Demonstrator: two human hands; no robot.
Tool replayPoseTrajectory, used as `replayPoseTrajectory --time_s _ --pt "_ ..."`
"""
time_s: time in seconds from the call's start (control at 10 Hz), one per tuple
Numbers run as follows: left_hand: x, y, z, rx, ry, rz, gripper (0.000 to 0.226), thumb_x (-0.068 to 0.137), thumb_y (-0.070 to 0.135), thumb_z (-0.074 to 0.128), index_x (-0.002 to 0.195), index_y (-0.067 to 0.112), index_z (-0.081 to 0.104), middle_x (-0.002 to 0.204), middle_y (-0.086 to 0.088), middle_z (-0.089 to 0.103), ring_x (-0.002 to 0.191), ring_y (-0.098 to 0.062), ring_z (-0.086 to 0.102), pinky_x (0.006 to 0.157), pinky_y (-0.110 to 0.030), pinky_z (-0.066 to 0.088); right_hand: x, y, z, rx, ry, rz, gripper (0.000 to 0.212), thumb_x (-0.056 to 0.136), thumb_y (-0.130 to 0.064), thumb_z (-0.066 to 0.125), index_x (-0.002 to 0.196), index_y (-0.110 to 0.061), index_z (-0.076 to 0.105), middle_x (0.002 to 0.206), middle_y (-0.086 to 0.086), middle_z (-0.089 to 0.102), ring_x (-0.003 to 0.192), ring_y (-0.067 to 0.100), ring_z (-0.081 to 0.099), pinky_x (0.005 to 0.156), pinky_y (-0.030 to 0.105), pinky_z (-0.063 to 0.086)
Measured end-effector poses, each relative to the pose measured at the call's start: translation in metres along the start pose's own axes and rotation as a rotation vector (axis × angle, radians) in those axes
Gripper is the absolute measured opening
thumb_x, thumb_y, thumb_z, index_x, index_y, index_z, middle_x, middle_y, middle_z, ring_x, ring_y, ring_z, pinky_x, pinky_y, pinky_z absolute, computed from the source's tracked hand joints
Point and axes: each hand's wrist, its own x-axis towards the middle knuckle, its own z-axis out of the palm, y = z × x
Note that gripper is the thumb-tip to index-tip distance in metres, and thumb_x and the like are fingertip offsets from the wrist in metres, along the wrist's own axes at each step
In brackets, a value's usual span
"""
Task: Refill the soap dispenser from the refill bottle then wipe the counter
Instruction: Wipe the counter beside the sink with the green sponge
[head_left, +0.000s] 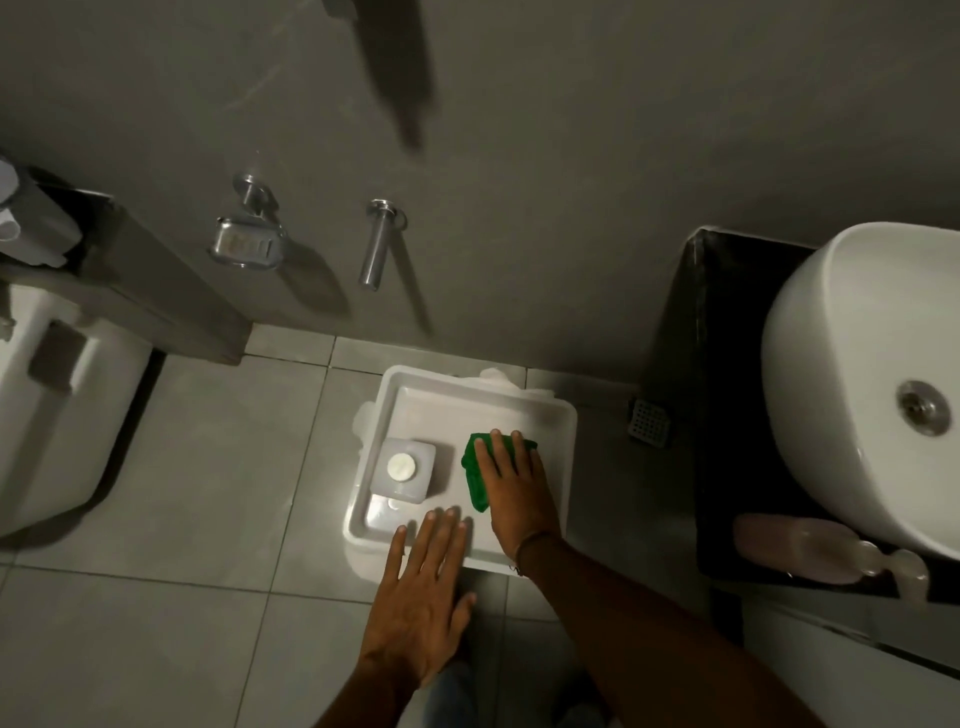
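While a white tray (550, 415) sits on the tiled floor (171, 499) at the view's centre, the right hand (511, 478) lies flat, fingers spread, pressing a green cloth (475, 480) onto the tray's surface at its 3 o'clock side. The left hand (423, 587) is open and empty, fingers over the tray's 6 o'clock rim. A capped refill bottle (402, 467) stands in the tray at 9 o'clock. A pale pink dispenser bottle (810, 548) lies on the dark counter (727, 415) beside a white basin (852, 364), at 4 o'clock.

No readable text; view perhaps too dim.
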Motion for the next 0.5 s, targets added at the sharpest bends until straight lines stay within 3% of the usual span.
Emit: replayPoseTrajectory --time_s 0.1,0.3,0.4,0.5 --pt "0.000 0.000 0.002 0.034 0.006 0.007 0.072 0.097 0.051 0.036 0.152 0.010 0.058 0.160 -0.016 0.052 0.147 -0.037 0.052 0.115 -0.054 0.025 -0.001 -0.002 0.005 -0.021 -0.044 0.017 0.115 0.079 -0.011 0.080 0.160 -0.019 -0.001 0.168 0.012 -0.002 0.153 0.042 -0.006 0.123 0.059 0.012" --pt "0.000 0.004 0.005 0.048 0.051 0.003 0.071 0.097 0.052 0.038 0.150 0.009 0.059 0.157 -0.017 0.056 0.142 -0.038 0.057 0.114 -0.051 0.026 -0.001 0.003 0.007 -0.030 -0.021 -0.020 0.121 0.073 -0.021 0.081 0.159 -0.021 -0.003 0.168 0.012 -0.001 0.153 0.042 -0.004 0.123 0.060 0.010" --pt "-0.006 0.008 -0.001 0.072 0.027 -0.014 0.072 0.099 0.053 0.036 0.153 0.009 0.056 0.160 -0.016 0.052 0.146 -0.039 0.052 0.117 -0.051 0.021 -0.008 0.006 -0.003 -0.021 0.000 -0.075 0.118 0.074 -0.026 0.077 0.159 -0.022 -0.004 0.169 0.011 -0.001 0.154 0.041 -0.004 0.123 0.059 0.008" --pt "-0.016 0.026 -0.019 0.082 0.092 -0.038 0.073 0.103 0.054 0.031 0.152 0.009 0.058 0.156 -0.016 0.057 0.142 -0.039 0.057 0.121 -0.047 0.010 -0.036 -0.003 -0.038 0.156 0.072 -0.065 0.109 0.083 -0.044 0.070 0.160 -0.023 -0.004 0.169 0.007 -0.004 0.155 0.036 -0.007 0.125 0.055 0.001"
